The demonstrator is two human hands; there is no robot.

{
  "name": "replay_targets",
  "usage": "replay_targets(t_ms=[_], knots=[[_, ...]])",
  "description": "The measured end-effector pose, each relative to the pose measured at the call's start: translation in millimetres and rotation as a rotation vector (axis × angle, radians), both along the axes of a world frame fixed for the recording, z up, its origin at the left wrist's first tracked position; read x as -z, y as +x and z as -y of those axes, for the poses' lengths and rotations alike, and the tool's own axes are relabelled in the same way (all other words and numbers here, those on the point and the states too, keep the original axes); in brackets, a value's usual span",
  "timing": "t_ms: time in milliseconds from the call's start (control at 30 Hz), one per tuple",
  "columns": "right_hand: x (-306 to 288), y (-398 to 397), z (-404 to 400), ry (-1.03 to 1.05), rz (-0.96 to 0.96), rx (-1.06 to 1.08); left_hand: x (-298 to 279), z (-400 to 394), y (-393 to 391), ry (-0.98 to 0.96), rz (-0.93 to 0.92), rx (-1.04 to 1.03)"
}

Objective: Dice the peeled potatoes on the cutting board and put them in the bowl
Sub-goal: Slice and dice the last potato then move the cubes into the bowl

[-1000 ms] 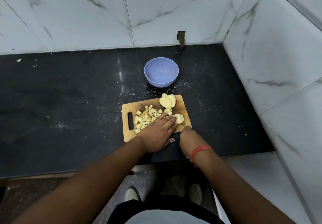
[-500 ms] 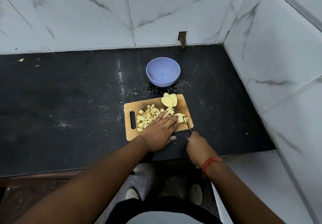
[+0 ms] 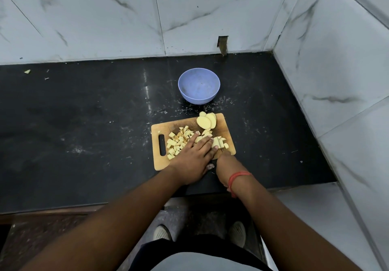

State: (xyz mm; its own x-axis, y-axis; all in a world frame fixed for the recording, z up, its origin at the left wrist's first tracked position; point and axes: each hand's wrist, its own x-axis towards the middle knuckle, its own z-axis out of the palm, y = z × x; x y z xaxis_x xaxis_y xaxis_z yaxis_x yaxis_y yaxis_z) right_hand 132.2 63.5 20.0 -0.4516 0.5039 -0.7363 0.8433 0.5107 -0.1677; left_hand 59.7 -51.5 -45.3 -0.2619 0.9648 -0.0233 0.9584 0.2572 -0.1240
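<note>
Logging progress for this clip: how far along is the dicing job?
Done: a pile of cubes sits on the board. In hand: left hand steadies a piece, right hand works the knife. Left: slices uncut; bowl empty.

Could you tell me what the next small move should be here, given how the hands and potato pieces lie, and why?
Probably another short knife stroke. The left hand presses flat on a potato strip, the right hand grips the knife with the blade in it, uncut slices wait on the cutting board, and the bowl is empty.
</note>
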Motion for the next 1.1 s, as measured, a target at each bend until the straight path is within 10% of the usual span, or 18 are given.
replay_targets(t_ms=[900,1100], knots=[[-6,17,5,0.04,-0.238,-0.184,-1,12,-3,0.066,0.033,-0.007],[-3,47,12,0.048,0.027,-0.043,-2,11,1,0.062,0.022,-0.03]])
